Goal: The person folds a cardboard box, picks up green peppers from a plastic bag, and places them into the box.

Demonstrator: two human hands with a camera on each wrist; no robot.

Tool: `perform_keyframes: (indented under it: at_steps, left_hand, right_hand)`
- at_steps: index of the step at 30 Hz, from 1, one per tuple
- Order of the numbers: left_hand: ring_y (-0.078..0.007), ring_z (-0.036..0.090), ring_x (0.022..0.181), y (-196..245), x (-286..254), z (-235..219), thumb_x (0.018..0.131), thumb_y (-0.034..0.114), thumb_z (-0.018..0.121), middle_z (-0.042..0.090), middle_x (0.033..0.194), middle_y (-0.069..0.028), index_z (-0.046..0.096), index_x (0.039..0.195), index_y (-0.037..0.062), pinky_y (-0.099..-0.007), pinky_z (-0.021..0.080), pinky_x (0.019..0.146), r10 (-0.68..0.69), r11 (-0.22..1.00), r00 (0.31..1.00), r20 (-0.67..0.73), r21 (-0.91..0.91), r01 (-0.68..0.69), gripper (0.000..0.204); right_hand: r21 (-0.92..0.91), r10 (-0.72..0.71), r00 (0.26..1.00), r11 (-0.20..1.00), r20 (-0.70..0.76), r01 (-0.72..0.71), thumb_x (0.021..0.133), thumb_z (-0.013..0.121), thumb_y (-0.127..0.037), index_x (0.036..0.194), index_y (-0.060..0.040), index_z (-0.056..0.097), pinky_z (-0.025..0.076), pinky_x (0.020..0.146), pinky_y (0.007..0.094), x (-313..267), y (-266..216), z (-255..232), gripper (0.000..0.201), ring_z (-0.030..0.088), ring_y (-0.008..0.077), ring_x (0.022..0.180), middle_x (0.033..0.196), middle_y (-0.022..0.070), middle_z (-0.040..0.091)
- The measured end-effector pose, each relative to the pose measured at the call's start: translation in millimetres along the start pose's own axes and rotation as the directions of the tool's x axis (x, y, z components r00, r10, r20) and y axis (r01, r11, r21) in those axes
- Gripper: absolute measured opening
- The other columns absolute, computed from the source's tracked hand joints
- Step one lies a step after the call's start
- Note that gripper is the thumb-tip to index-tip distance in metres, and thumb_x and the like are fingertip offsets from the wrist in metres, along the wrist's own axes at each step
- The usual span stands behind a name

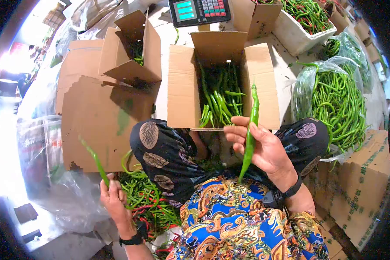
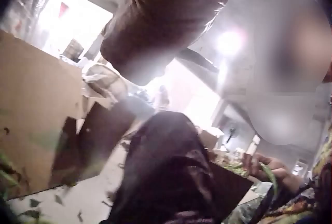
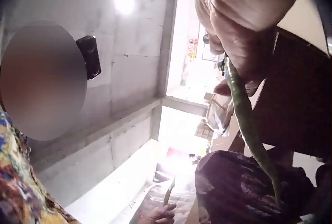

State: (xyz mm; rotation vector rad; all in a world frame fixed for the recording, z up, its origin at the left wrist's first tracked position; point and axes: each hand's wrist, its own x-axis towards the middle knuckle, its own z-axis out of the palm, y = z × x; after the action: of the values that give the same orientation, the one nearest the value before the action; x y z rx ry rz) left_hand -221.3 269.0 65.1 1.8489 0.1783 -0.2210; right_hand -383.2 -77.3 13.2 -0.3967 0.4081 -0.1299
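Note:
My left hand [image 1: 115, 203], low on the left, pinches a green chili pepper [image 1: 98, 164] by its lower end, and the pepper slants up and left. Over my lap, my right hand [image 1: 266, 149] holds a longer green chili pepper [image 1: 249, 149] between thumb and fingers, its tip pointing down. That pepper [image 3: 246, 123] also hangs below the fingers in the right wrist view. Just beyond the right hand stands a cardboard box [image 1: 182, 86] with its flaps spread, several green peppers [image 1: 221, 102] lying inside. Beneath the left hand's side is a pile of green and red peppers [image 1: 149, 201].
A plastic bag of green peppers [image 1: 338, 102] stands at right, near a white foam box [image 1: 290, 39] of mixed peppers. A scale [image 1: 199, 12] sits at the back. A smaller cardboard box [image 1: 151, 47] stands back left, with a flat cardboard sheet [image 1: 91, 125] nearer.

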Motion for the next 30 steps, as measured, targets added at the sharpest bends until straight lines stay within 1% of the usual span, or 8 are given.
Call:
perform_keyframes:
  at_steps: [5,9,12,15,19,21,29,30]
  left_hand:
    - [-0.0058,0.051,0.063,32.3,-33.9,99.1,0.096,0.013,0.048,0.057,0.083,-0.003,0.053,0.114,0.0037,-0.0189,0.043,0.054,-0.055,0.949,0.881,0.469,-0.25,0.192,0.021]
    - [-0.0194,0.063,0.096,13.4,-40.8,179.2,0.094,0.012,0.052,0.065,0.103,-0.0135,0.055,0.111,-0.0017,-0.0321,0.051,0.084,0.113,0.987,0.625,0.773,-0.013,-0.162,0.022]
    - [-0.0231,0.063,0.101,10.7,-60.1,221.6,0.087,0.008,0.063,0.064,0.105,-0.0175,0.046,0.126,-0.0011,-0.0329,0.049,0.088,0.133,0.978,0.581,0.803,-0.012,-0.207,0.044]
    - [-0.0218,0.065,0.092,7.9,-67.3,235.3,0.088,0.006,0.06,0.063,0.104,-0.0164,0.041,0.132,-0.0009,-0.0328,0.051,0.082,0.372,0.897,0.576,0.728,-0.123,-0.423,0.047]
    - [-0.0156,0.063,0.071,34.5,-30.4,225.7,0.095,0.014,0.049,0.062,0.097,-0.011,0.045,0.127,-0.0021,-0.0291,0.054,0.069,-0.008,0.99,0.512,0.859,-0.066,0.127,0.035]
    - [-0.015,0.062,0.07,42.1,-11.0,224.7,0.096,0.017,0.048,0.061,0.094,-0.0104,0.048,0.12,-0.0015,-0.0301,0.055,0.07,-0.097,0.904,0.586,0.804,-0.175,0.39,0.03]
    - [-0.0193,0.063,0.091,41.5,38.3,264.1,0.095,0.012,0.049,0.06,0.108,-0.0163,0.047,0.123,-0.0012,-0.0275,0.053,0.075,-0.208,0.886,0.575,0.792,-0.096,0.453,0.032]
    - [-0.0266,0.057,0.11,32.8,42.1,272.3,0.097,0.017,0.045,0.055,0.122,-0.0196,0.041,0.132,-0.0039,-0.0332,0.047,0.09,-0.164,0.951,0.559,0.813,-0.019,0.307,0.041]
  right_hand:
    - [0.116,-0.034,0.999,0.993,-0.031,0.038,0.099,0.046,-0.023,0.136,0.0034,0.039,0.046,0.097,0.0375,12.4,5.5,4.6,0.045,0.054,0.0276,0.118,0.134,0.0202,0.05]
    - [0.017,-0.091,0.992,0.996,-0.092,0.093,0.096,0.054,-0.014,0.13,0.0002,0.047,0.045,0.1,0.0333,17.8,8.5,15.0,0.038,0.054,0.0221,0.119,0.125,0.0115,0.057]
    - [-0.08,-0.183,0.971,0.982,-0.156,0.172,0.095,0.056,-0.013,0.126,-0.0028,0.054,0.044,0.099,0.0313,21.3,6.7,13.4,0.032,0.054,0.0176,0.115,0.121,0.0074,0.06]
    - [-0.214,-0.244,0.947,0.956,-0.207,0.199,0.096,0.056,-0.015,0.122,-0.0036,0.058,0.046,0.096,0.0303,19.6,-1.7,15.7,0.029,0.056,0.0156,0.112,0.12,0.0065,0.061]
    - [-0.095,-0.098,0.995,0.991,-0.035,0.095,0.098,0.052,-0.021,0.121,-0.0013,0.058,0.05,0.08,0.0239,9.2,-22.6,9.8,0.031,0.061,0.0118,0.094,0.113,0.0066,0.063]
    - [-0.475,-0.354,0.896,0.858,-0.268,0.196,0.099,0.05,-0.025,0.114,-0.0017,0.059,0.049,0.078,0.0237,6.8,-33.7,14.9,0.029,0.062,0.0127,0.085,0.101,0.0053,0.063]
    - [-0.513,-0.471,0.838,0.809,-0.275,0.287,0.096,0.054,-0.015,0.108,0.0002,0.06,0.049,0.073,0.0227,-57.7,-90.4,-8.6,0.021,0.06,0.01,0.079,0.098,0.0081,0.065]
    - [-0.493,-0.559,0.788,0.777,-0.258,0.391,0.095,0.055,-0.014,0.107,-0.0007,0.06,0.049,0.072,0.0229,-70.4,-102.4,-16.0,0.019,0.06,0.01,0.078,0.096,0.0079,0.066]
